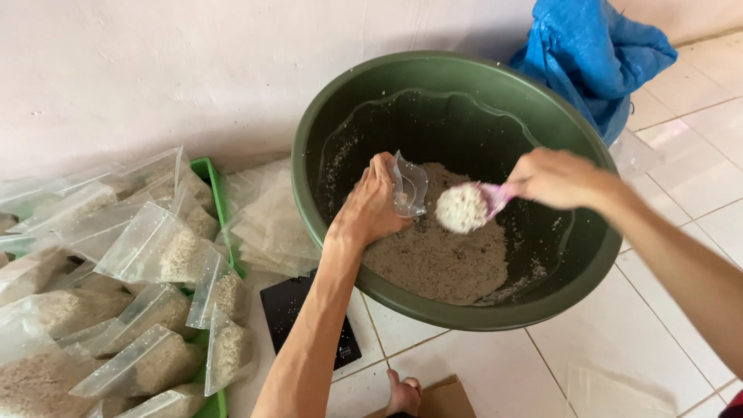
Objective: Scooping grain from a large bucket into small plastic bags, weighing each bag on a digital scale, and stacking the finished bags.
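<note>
A large dark green basin (340, 116) stands on the tiled floor with pale grain (445, 259) heaped in its bottom. Inside the basin my left hand (371, 205) holds a small clear plastic bag (410, 186) open at its mouth. My right hand (553, 178) grips the pink handle of a scoop (464, 207) heaped with grain. The scoop hangs just right of the bag's mouth, not touching it.
Several filled clear bags (155, 255) of grain lie piled on a green tray (213, 186) at the left. A stack of empty bags (271, 224) and a black flat scale (290, 306) lie beside the basin. A blue sack (592, 54) leans on the wall behind. My foot (402, 395) is below.
</note>
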